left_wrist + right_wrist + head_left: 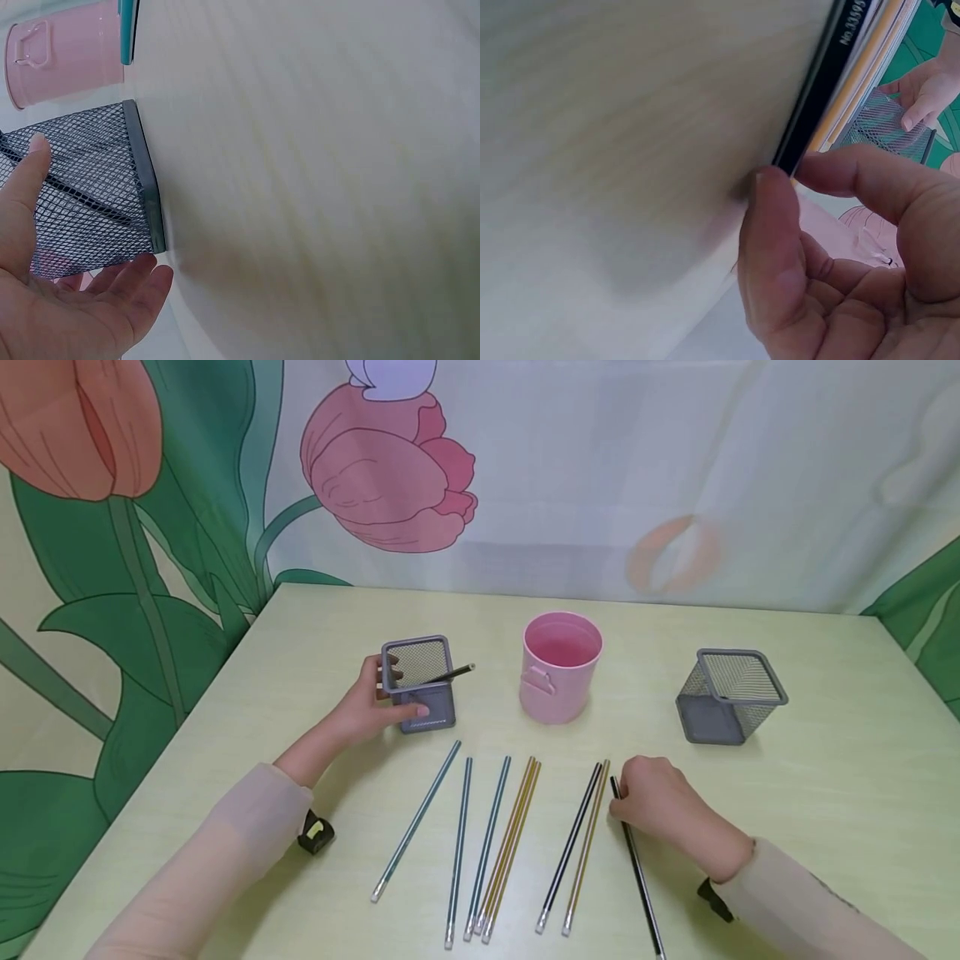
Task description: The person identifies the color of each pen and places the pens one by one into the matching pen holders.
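Note:
My left hand (365,706) holds a grey mesh pencil holder (429,702), thumb along its near side and fingers behind it. One black pencil (456,673) leans inside, its end sticking out past the rim; in the left wrist view the mesh (82,187) shows it slanting within. At the right, my right hand (663,802) pinches a black pencil (641,885) near its far end between thumb and finger. Printing shows on this pencil (829,82) in the right wrist view. Left of it lie another black pencil (570,847) and a gold pencil (587,847).
A pink bucket (558,681) stands at the middle back, with a second mesh holder (731,697) to its right. Several blue pencils (416,822) and gold pencils (510,847) lie on the table (247,693) in front. Behind hangs a flower-printed curtain (562,468).

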`<state>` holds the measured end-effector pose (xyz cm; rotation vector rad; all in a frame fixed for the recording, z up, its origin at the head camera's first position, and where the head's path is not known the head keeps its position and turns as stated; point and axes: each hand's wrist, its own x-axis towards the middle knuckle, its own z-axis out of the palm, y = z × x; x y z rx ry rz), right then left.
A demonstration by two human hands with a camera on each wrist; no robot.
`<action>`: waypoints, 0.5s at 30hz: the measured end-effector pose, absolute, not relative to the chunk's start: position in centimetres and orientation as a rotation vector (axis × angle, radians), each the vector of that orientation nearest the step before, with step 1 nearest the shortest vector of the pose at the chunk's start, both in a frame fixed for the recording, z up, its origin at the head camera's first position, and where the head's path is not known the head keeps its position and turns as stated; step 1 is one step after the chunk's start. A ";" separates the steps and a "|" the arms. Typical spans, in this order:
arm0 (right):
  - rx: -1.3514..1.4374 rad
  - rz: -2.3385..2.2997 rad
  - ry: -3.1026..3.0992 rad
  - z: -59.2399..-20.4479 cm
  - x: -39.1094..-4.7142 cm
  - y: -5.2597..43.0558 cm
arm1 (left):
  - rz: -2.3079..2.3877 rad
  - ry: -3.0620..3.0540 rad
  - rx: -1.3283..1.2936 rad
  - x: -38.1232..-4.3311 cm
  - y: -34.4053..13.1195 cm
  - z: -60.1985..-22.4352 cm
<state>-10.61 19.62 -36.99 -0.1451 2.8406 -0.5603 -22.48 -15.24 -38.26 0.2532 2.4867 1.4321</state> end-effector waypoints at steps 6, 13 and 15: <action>-0.133 -0.580 2.841 -37.1 -10.7 19.7 | 1.429 2.485 0.252 -22.4 -15.2 -38.2; -0.135 -0.584 2.835 -37.2 -10.9 19.8 | 1.422 2.489 0.252 -22.2 -15.2 -38.0; -0.127 -0.575 2.828 -37.1 -10.9 19.8 | 1.424 2.483 0.252 -22.0 -15.0 -37.6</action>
